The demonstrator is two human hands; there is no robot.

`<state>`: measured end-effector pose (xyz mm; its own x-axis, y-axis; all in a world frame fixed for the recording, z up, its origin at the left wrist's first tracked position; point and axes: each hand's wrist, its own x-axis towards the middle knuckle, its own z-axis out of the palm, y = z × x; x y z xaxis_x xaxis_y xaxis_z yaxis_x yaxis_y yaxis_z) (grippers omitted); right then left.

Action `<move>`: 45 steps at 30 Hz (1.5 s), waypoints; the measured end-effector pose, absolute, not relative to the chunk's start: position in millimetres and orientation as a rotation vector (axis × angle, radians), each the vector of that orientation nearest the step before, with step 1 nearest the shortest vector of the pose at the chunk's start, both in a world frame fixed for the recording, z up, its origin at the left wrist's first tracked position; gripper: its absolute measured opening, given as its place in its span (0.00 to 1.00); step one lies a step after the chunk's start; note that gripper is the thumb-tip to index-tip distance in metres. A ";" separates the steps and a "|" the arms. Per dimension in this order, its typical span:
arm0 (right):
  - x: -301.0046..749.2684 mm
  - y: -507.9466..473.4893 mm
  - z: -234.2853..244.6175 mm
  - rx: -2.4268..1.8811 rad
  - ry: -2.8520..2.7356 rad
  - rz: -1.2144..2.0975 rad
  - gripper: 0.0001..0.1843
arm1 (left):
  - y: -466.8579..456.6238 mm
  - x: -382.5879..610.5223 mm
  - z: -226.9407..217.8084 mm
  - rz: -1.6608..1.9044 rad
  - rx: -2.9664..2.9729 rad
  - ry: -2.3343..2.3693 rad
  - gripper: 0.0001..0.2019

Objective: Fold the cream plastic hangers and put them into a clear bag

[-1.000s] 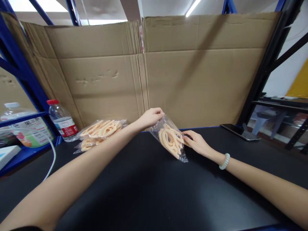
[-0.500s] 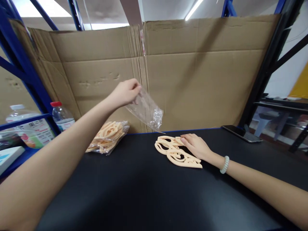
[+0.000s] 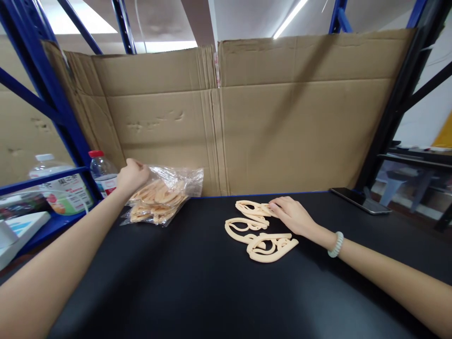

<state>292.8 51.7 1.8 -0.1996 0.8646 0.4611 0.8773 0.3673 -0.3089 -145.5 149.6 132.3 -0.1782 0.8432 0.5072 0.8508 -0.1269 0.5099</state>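
On the dark table lie several cream plastic pieces with curved cut-outs, which look like folding hangers [image 3: 270,254]. My right hand [image 3: 292,215] is at the right end of the rearmost hanger [image 3: 249,207], with its fingers closed over that end; the fingertips are partly hidden. At the left, my left hand [image 3: 133,175] pinches a clear plastic bag [image 3: 192,181]. The bag lies over a pile of similar hangers [image 3: 158,200] in clear wrapping. Part of the pile is behind the bag film.
Cardboard panels [image 3: 303,132] stand along the table's back edge. A phone [image 3: 360,201] lies at the back right. Bottles, one a red-capped bottle [image 3: 102,174], stand at the left by a blue shelf rail [image 3: 42,181]. A white box [image 3: 26,235] is in front of them.
My left hand has moved left and down, bringing the bag from mid-air onto the wrapped pile. The loose hangers have spread apart, the front one nearer to me. My right hand has hardly moved.
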 end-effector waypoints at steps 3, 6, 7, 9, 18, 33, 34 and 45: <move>295.4 47.4 16.3 -1.451 -2.102 0.004 0.25 | 142.7 -142.9 126.8 -1.232 -1.786 -2.030 0.23; 300.7 39.6 32.3 -1.343 -2.268 0.104 0.32 | 130.0 -116.8 123.5 -1.225 -1.714 -1.862 0.27; 302.4 36.6 36.1 -1.320 -2.336 0.156 0.37 | 125.9 -105.7 122.6 -1.217 -1.709 -1.810 0.27; 304.7 31.3 39.3 -1.303 -2.457 0.265 0.46 | 120.7 -86.0 120.1 -1.083 -1.762 -1.614 0.24; 300.6 26.0 26.5 -1.319 -2.592 0.406 0.50 | 140.2 -84.2 74.5 -0.611 -2.063 -1.636 0.20; 248.1 69.6 86.9 -0.912 -1.978 0.509 0.21 | 73.9 -42.6 159.1 -1.124 -2.867 -1.111 0.19; 238.8 77.2 96.7 -0.852 -1.928 0.595 0.23 | 65.2 -39.5 166.0 -1.111 -2.914 -1.077 0.20; 170.9 111.1 128.5 -0.651 -1.547 1.059 0.05 | 58.7 -78.6 173.2 -0.941 -3.029 -1.095 0.21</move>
<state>170.9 111.1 128.5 -0.2511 0.8470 0.4685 -0.1305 0.4500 -0.8835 -78.6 58.7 173.2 0.6340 0.6420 0.4311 0.5230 -0.7666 0.3725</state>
